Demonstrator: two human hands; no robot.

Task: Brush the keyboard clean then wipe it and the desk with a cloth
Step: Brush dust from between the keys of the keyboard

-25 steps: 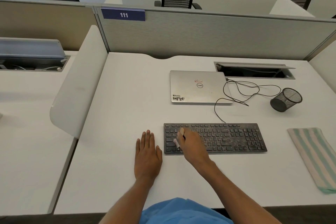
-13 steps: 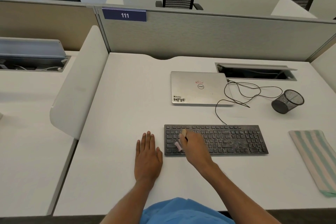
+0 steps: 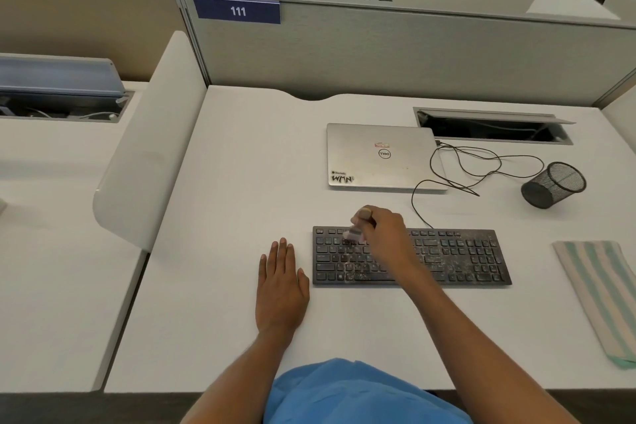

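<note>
Black keyboard sits flat on the white desk, near the front edge, long side parallel to it. Pale dust and crumbs speckle the keys, heaviest on the middle and right blocks.

Right hand is over the keyboard's upper left area, fingers curled round a small brush. Light handle end pokes out above the knuckles, bristle end points down at the top key rows. Brush is motion-blurred, so bristles are probably touching the keys, can't confirm.

Left hand lies palm-down on the desk just left of the keyboard, fingers straight and together, holding nothing. Thumb side is close to the keyboard's left edge, not touching it.

Striped green-and-cream cloth lies flat on the desk to the right of the keyboard, well apart from both hands, partly cut off by the frame edge.

Behind the keyboard: closed silver laptop, with a thin black cable looping from its right side back down to the keyboard's rear edge. Black mesh cup lies tipped on its side to the right of the cable. Open cable hatch sits in the desk near the grey partition.
</note>
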